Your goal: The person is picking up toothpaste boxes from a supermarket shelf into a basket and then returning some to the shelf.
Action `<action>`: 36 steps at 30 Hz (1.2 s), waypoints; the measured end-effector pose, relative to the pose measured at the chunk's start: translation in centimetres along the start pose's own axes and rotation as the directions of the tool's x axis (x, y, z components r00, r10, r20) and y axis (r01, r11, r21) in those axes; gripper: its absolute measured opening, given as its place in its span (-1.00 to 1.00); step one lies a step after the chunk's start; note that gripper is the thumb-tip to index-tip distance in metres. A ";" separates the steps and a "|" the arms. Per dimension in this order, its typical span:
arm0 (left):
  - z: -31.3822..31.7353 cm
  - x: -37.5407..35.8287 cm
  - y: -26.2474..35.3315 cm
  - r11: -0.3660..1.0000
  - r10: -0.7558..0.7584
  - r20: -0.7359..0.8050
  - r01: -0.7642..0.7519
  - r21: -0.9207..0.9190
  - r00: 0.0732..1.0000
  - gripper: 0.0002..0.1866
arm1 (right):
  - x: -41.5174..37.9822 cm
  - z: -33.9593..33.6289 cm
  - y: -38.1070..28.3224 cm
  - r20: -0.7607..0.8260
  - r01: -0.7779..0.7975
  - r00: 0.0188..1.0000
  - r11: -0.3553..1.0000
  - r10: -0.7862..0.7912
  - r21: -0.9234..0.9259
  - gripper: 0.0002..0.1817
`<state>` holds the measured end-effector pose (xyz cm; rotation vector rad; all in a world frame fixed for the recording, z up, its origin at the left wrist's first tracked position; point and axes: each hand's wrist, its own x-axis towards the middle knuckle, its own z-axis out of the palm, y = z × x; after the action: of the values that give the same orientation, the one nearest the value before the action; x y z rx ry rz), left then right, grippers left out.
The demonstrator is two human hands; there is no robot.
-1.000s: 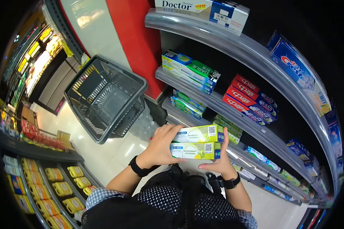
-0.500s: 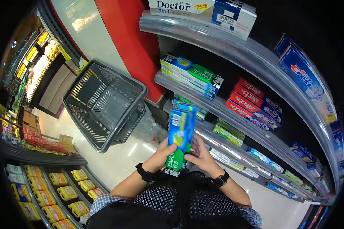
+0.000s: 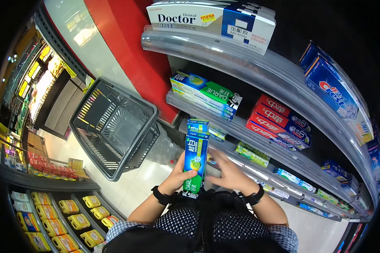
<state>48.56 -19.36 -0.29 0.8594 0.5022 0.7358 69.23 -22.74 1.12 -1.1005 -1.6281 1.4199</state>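
My left hand (image 3: 178, 177) is closed around a blue and green Darlie toothpaste box (image 3: 196, 149), its thumb on the printed front. The top of a second toothpaste box (image 3: 197, 125) shows just behind it, in the same grip. To the right, my right hand (image 3: 231, 172) is open, its thumb and fingers apart, close to the boxes' lower right side; its fingertips are slightly blurred. On the shelf ahead lies a stack of similar Darlie boxes (image 3: 204, 90).
A grey shopping basket (image 3: 109, 90) stands at the left, with clear plastic bottles (image 3: 166, 147) beside it. Red toothpaste boxes (image 3: 270, 118), a Crest box (image 3: 331, 88) and a Dental Doctor box (image 3: 181, 19) fill the curved shelves (image 3: 190, 40). Yellow jugs (image 3: 55, 225) line the lower left.
My right hand has come off the boxes and moved right, its fingers opening. The boxes stay in my left hand, turned more upright. The view has shifted slightly.
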 end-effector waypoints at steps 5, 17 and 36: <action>-0.2 -1.2 -1.6 0.976 0.211 -0.352 -0.177 0.127 0.912 -0.19 | 2.0 -4.4 -7.6 -0.229 0.212 0.880 0.775 -0.417 -0.596 -0.45; -4.2 -7.3 -3.5 0.970 0.245 -0.561 -0.197 0.144 0.791 -0.20 | 13.9 -9.3 -13.9 -0.206 -0.197 0.979 0.284 -0.002 -0.938 -0.34; -4.7 -12.2 -1.1 0.855 0.452 -0.527 -0.182 0.486 0.720 0.11 | 12.7 -5.8 -9.5 -0.255 -0.071 0.829 0.358 -0.498 -0.931 -0.75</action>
<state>37.93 -26.69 -2.52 1.0996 1.1582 1.2966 68.07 -9.17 11.10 -1.5608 -2.0413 -0.2002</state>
